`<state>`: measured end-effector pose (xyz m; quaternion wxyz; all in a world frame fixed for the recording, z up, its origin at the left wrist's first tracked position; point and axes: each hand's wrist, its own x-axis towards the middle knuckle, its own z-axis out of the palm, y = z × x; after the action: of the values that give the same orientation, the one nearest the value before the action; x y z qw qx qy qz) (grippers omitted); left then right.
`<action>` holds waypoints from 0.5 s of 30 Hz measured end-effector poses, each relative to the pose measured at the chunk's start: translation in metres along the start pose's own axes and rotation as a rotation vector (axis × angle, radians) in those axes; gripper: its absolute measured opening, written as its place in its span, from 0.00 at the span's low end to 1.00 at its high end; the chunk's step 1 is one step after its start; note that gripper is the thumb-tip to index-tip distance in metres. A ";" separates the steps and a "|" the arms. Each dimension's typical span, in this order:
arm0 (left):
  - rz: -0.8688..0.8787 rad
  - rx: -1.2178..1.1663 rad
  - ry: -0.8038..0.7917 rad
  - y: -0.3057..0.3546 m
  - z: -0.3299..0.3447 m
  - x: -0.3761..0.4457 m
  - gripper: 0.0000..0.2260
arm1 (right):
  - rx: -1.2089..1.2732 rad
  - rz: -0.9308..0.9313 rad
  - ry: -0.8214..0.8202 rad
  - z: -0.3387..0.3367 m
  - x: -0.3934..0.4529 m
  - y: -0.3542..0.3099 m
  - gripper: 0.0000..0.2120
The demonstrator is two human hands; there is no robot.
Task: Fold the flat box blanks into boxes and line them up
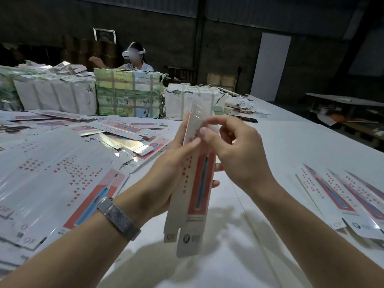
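While left hand (166, 173) grips box (194, 183), right hand (234, 150) seemingly pinches it.

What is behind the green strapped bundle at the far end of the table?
Behind the green strapped bundle sits a person wearing a white headset, one arm raised. The bundle covers everything below the shoulders.

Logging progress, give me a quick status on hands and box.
Left hand grips box upright. Right hand pinches its top flap. Finished boxes lined right. Nothing in the way.
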<state>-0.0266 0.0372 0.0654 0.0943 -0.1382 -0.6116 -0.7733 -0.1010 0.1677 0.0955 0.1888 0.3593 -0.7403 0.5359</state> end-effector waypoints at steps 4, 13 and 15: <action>-0.052 0.034 -0.077 0.007 0.005 0.011 0.25 | 0.080 0.072 -0.078 -0.010 0.006 -0.004 0.11; -0.024 0.303 -0.062 0.016 0.002 0.006 0.24 | 0.102 0.048 -0.328 -0.035 0.016 -0.005 0.12; -0.059 0.406 -0.045 0.016 0.000 0.001 0.26 | 0.211 0.102 -0.350 -0.030 0.013 -0.004 0.14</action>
<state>-0.0221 0.0332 0.0804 0.0839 -0.1154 -0.7607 -0.6333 -0.1102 0.1907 0.1176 -0.0088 0.4268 -0.7188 0.5487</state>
